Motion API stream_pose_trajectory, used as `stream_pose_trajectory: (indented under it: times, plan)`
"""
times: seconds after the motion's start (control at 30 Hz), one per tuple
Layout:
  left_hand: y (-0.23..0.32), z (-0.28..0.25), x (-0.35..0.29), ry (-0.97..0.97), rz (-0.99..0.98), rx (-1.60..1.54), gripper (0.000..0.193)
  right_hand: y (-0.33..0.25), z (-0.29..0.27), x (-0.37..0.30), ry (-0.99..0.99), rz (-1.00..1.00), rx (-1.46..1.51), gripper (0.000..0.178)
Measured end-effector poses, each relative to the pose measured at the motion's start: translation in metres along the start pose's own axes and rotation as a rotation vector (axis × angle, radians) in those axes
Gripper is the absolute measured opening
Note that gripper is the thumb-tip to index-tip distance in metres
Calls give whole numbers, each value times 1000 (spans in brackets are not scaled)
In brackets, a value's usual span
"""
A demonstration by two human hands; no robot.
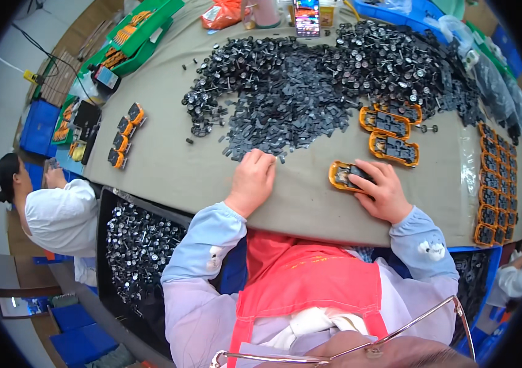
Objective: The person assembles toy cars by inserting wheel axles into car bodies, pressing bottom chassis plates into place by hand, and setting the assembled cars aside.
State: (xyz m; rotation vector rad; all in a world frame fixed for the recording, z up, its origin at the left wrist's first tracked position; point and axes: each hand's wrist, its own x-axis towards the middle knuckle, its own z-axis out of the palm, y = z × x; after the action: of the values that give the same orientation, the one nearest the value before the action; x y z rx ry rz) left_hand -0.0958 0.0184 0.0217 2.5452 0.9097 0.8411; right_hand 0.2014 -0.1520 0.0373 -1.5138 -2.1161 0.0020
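Observation:
My right hand (386, 191) grips an orange toy car body (338, 176) that lies underside up on the cloth, fingers over its dark chassis. At the near edge of a heap of small dark flat pieces (291, 92), my left hand (253, 179) is closed with its fingertips together. Whatever it pinches, if anything, is hidden. Beyond my right hand are three more overturned orange car bodies (394, 149). Black wheels on metal axles (230, 67) are piled to the left of the flat pieces, and another wheel pile (383, 58) spreads to the right.
A short line of orange cars (120, 143) stands at the left; rows of them (489, 197) fill the right edge. A black bin of wheels (138, 251) is below the table's left side. A phone (307, 18) stands at the back. Another person (58, 214) sits at the left.

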Motion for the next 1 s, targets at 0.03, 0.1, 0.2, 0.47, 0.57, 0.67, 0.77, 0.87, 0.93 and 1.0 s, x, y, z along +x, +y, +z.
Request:
stream_pose_trajectory:
  times: [0.03, 0.1, 0.2, 0.47, 0.57, 0.67, 0.77, 0.87, 0.93, 1.0]
  plan:
    - [-1, 3, -1, -17, -22, 10, 10, 1, -1, -5, -4, -7, 7, 51]
    - [-4, 6, -2, -39, -45, 25, 11, 1, -3, -9, -24, -43, 15, 52]
    - [0, 13, 1, -17, -24, 63, 10, 3, -3, -10, -29, -48, 28, 52]
    - [5, 28, 17, -81, -242, 135, 15, 0, -5, -7, -21, -27, 58, 50]
    - [-1, 24, 15, -101, -165, 54, 15, -7, -11, -2, -62, -54, 57, 50]
    - [-1, 23, 17, -121, -52, 11, 13, -13, -20, 6, -186, -59, 54, 49]
    - [0, 23, 22, -177, 58, 25, 10, -15, -21, 14, -253, -86, 46, 46]
    - [-2, 24, 26, -227, 80, 44, 9, -17, -17, 23, -291, -112, 73, 44]
    - [-4, 23, 27, -255, 96, 46, 9, -16, -16, 29, -323, -144, 115, 45]
    - [-3, 22, 27, -248, 95, 24, 8, -16, -15, 30, -332, -144, 113, 44]
